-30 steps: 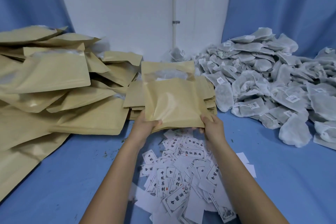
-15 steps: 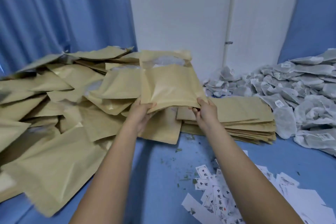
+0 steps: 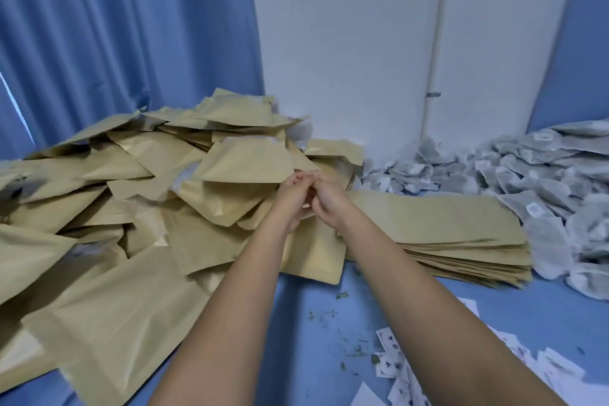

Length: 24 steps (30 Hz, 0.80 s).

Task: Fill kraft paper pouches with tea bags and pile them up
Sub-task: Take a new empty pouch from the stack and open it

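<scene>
Many smooth, puffy kraft pouches (image 3: 244,161) — seemingly filled — heaped loosely.

Left of the left hand (image 3: 291,199), tan kraft paper pouches (image 3: 244,163), some with pale frosted windows. Right of the right hand (image 3: 329,204), grey-white mesh tea bags (image 3: 543,188) with small white tags. Nearer than both, a blue cloth worktop (image 3: 313,339) flecked green-brown and white paper slips (image 3: 392,366) printed black.
</scene>
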Available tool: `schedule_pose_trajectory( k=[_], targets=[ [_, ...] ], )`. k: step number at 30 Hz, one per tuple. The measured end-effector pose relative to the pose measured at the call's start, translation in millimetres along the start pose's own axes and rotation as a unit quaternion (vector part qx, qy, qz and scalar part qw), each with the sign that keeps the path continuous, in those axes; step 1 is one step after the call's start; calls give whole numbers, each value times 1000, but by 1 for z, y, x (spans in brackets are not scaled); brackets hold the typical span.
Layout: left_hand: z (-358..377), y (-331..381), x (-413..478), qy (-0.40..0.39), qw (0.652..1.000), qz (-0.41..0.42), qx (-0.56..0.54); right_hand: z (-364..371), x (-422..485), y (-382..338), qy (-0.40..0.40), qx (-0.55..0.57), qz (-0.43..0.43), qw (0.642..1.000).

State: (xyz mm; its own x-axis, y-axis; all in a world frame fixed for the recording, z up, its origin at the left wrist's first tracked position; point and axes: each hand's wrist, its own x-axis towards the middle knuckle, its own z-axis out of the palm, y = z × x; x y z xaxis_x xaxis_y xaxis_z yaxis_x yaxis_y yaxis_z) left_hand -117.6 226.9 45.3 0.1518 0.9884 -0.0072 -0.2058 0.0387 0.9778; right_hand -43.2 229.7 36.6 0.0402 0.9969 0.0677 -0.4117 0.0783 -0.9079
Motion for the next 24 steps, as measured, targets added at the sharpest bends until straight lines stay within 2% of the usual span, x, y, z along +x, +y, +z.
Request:
schedule_pose_trajectory(
  k=[2, 4, 6, 7, 8, 10, 11, 12, 13, 16, 18, 21, 24],
  targets=[
    [17, -8, -1, -5, 1000, 6, 0, -17, -3, -3, 12, -35, -14, 999],
    [35, -15, -1, -17, 999, 16, 25, -44, -5, -9, 20, -122, -43, 991],
    [54, -27, -1, -34, 992, 32, 121, -86, -10, -14, 44, -260, -74, 962],
    [63, -36, 0, -38, 979, 43, 196, -112, -14, -15, 71, -343, -79, 933],
    [70, -45, -1, -39, 961, 56, 266, -141, -20, -16, 100, -447, -64, 887],
    [85, -64, -3, -60, 927, 89, 359, -194, -37, -14, 120, -658, 17, 743],
    [92, -75, -4, -83, 904, 109, 405, -218, -47, -11, 107, -725, 49, 679],
    [101, -86, -5, -110, 867, 136, 466, -238, -58, -7, 99, -760, 53, 640],
    [110, -97, -5, -135, 819, 167, 532, -252, -69, -3, 102, -773, 30, 625],
    [138, -130, -11, -200, 690, 243, 652, -273, -101, 0, 179, -762, -105, 614],
    [156, -148, -21, -210, 634, 270, 693, -277, -115, -5, 200, -748, -151, 615],
    [171, -164, -37, -165, 580, 308, 736, -286, -133, -9, 172, -718, -172, 652],
    [174, -168, -45, -140, 565, 335, 741, -296, -147, -14, 154, -686, -177, 688]
  ],
)
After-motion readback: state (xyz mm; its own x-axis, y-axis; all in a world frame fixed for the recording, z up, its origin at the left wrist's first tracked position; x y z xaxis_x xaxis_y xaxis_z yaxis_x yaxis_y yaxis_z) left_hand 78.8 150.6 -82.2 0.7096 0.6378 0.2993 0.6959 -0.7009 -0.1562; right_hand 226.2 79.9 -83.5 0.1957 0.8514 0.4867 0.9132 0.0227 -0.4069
